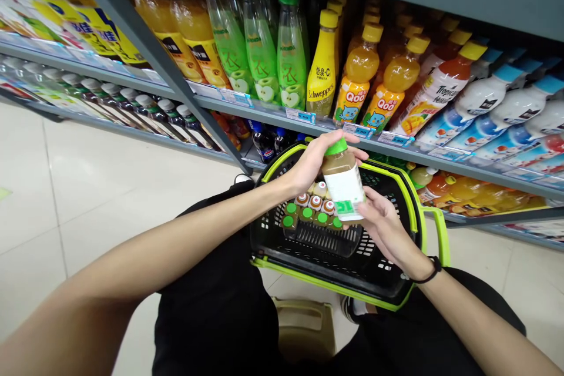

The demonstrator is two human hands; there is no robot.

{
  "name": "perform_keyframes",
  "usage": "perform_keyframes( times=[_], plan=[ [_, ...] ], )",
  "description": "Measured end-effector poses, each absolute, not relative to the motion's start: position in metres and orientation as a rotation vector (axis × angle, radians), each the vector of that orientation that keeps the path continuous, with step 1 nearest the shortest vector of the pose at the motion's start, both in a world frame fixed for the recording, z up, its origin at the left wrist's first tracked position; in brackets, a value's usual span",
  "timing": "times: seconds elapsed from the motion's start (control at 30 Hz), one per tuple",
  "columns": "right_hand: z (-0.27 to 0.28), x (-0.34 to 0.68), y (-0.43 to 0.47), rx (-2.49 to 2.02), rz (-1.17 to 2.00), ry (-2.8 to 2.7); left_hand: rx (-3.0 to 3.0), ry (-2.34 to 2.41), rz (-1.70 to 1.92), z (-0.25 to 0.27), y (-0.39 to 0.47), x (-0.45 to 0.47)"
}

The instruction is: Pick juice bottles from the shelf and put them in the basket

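Note:
A green-capped drink bottle [343,185] with a white and green label is held tilted between both hands, above a black shopping basket [268,247] with lime-green rims. My left hand [315,158] wraps round the cap end, its fingers behind and over the top. Around the lower end of the bottle close the fingers of my right hand [381,217]; a dark band circles that wrist. Inside the basket, below the held bottle, stand several small bottles [322,217] with green caps and others [315,202] with white-topped caps.
Shelves of drinks run across the front: clear green-capped bottles [291,53], a yellow Schweppes bottle [324,64], Qoo bottles [359,76] and white bottles with blue caps [480,100]. A shelf edge [273,111] with price tags lies just beyond the basket. A beige stool [304,332] is between the legs.

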State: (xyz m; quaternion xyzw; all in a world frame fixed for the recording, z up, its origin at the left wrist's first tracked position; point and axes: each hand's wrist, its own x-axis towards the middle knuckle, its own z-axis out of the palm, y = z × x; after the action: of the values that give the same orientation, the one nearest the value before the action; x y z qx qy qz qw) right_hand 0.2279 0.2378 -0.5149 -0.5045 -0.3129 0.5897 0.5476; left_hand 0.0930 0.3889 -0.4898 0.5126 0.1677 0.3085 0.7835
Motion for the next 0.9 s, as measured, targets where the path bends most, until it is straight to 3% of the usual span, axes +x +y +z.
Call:
perform_keyframes(
  times=[0.27, 0.4, 0.43, 0.53, 0.6, 0.73, 0.9],
  plan=[
    [-0.503, 0.241, 0.246, -1.305, 1.595, -0.533, 1.631, 0.297, 0.579, -0.504, 0.424, 0.086],
    [-0.507, 0.267, 0.254, -1.835, 1.583, -0.855, 1.733, 0.314, 0.46, -0.519, 0.436, 0.091],
    [-0.508, 0.275, 0.256, -2.096, 1.451, -1.077, 1.742, 0.312, 0.411, -0.525, 0.436, 0.093],
    [-0.513, 0.294, 0.258, -2.747, 0.664, -1.702, 1.784, 0.284, 0.238, -0.554, 0.426, 0.1],
    [-0.515, 0.299, 0.257, -2.874, 0.466, -1.861, 1.878, 0.274, 0.069, -0.583, 0.413, 0.106],
    [-0.517, 0.291, 0.255, -2.827, 0.783, -2.01, 2.169, 0.198, -0.285, -0.648, 0.381, 0.117],
    [-0.517, 0.285, 0.254, -2.781, 0.93, -2.088, 2.297, 0.182, -0.533, -0.711, 0.36, 0.11]
  ],
)
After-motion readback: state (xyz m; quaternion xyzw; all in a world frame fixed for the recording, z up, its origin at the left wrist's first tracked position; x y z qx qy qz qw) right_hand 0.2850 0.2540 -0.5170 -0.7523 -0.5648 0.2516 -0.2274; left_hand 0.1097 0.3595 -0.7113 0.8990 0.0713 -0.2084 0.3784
